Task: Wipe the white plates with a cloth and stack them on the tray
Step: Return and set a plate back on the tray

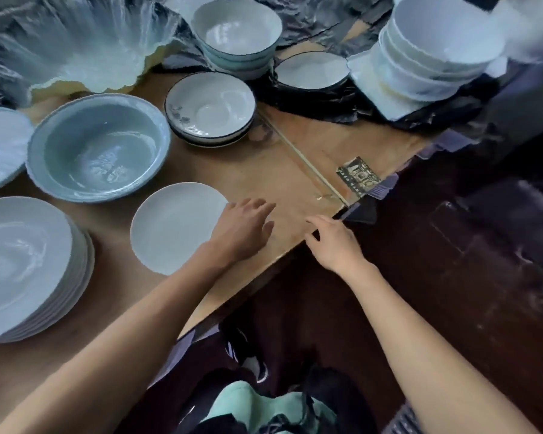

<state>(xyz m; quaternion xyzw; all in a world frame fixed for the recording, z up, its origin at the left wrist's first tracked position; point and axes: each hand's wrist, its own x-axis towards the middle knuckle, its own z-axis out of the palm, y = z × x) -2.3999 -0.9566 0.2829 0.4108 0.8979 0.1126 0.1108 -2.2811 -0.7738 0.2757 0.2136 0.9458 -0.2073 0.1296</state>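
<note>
A single white plate [176, 227] lies flat and face up on the wooden surface [282, 170], round, so no long axis to speak of, sitting near the front edge. The left hand [243, 228] is right at the plate's right rim, palm down, fingers spread loosely and empty, the wrist overlapping that rim. The right hand [333, 242] rests at the surface's edge just beside it, fingers slightly curled and apart, holding nothing. To the left sits a tall stack of white plates [29, 267], well filled, and behind the single plate a large pale blue bowl [98, 148]. Farther back there's a dark-rimmed bowl stack [209, 108], another bowl pile [237, 36], a dark-rimmed plate [311, 70] on black wrapping, and a leaning stack of white bowls [430, 48] at the far right. A thin stick [304, 164] runs diagonally across the surface toward a small dark card [358, 177] at the corner. A mint-green cloth [254, 405] shows in the person's lap below.
</note>
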